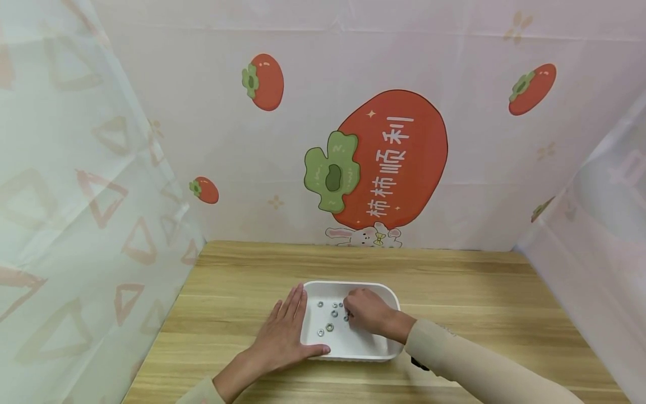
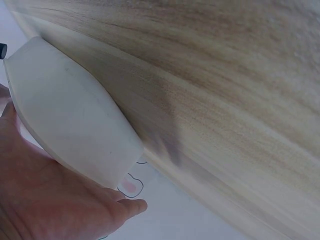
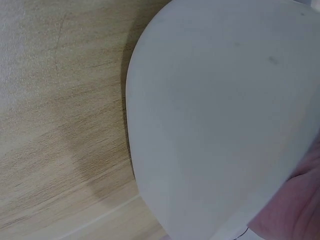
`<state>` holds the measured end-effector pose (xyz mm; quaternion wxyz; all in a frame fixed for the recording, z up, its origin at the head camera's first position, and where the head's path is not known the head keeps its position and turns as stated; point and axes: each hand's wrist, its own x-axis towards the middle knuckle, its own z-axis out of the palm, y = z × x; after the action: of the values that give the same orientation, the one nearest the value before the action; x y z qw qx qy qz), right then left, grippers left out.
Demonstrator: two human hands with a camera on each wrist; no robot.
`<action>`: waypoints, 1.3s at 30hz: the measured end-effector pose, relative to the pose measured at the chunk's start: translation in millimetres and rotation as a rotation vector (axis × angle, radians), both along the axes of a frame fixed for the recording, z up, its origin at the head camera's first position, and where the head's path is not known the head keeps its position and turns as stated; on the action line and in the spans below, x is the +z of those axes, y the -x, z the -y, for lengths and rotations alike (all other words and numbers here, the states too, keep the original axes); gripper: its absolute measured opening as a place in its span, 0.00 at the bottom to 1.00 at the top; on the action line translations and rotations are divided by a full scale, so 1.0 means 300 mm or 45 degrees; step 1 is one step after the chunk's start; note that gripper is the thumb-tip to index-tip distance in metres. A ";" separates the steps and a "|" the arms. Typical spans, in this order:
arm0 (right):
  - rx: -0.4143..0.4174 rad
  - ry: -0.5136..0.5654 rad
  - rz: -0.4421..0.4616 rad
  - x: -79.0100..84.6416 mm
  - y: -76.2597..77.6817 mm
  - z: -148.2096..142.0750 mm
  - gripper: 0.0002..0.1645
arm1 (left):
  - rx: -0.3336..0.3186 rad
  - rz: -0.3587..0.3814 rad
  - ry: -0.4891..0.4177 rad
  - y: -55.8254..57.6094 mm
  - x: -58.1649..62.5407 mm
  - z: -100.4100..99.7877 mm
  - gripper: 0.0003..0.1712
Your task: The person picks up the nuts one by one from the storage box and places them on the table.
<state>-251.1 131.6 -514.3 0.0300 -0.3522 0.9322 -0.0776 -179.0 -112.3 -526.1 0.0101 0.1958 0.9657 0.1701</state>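
Note:
A white rectangular tray (image 1: 353, 350) with rounded corners rests on the wooden table, and several small metal nuts (image 1: 330, 327) lie loose in its left half. My left hand (image 1: 285, 336) is laid against the tray's left side, fingers straight along the rim and thumb over the front edge. In the left wrist view, the left palm (image 2: 60, 200) is beside the tray's outer wall (image 2: 70, 110). My right hand (image 1: 370, 311) reaches inside the tray with curled fingers, tips down beside some nuts. Whether a nut is between those fingertips is hidden.
The wooden table (image 1: 242, 275) extends around the tray on all sides. Printed cloth walls stand at the back (image 1: 484, 168), left (image 1: 101, 168) and right (image 1: 605, 224). A small black object (image 1: 419, 365) shows beneath the right cuff.

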 end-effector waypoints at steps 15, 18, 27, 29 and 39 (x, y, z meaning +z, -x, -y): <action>-0.067 0.196 0.055 0.023 0.011 -0.021 0.09 | 0.006 0.018 -0.011 0.002 0.008 0.003 0.77; -0.091 0.241 0.060 0.031 0.006 -0.026 0.09 | 0.009 0.021 -0.011 0.001 0.009 0.002 0.77; -0.187 0.481 0.172 0.052 -0.005 -0.037 0.07 | 0.018 0.035 -0.023 -0.002 0.006 0.000 0.77; -0.226 0.532 0.220 0.058 -0.006 -0.040 0.06 | 0.021 0.037 -0.024 -0.002 0.005 -0.001 0.77; -0.357 0.761 0.339 0.075 -0.005 -0.062 0.04 | 0.021 0.035 -0.034 -0.002 0.008 -0.006 0.77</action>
<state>-249.6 150.2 -491.8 0.0359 -0.2009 0.8956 -0.3954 -178.4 -110.6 -523.5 0.0195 0.1856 0.9647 0.1857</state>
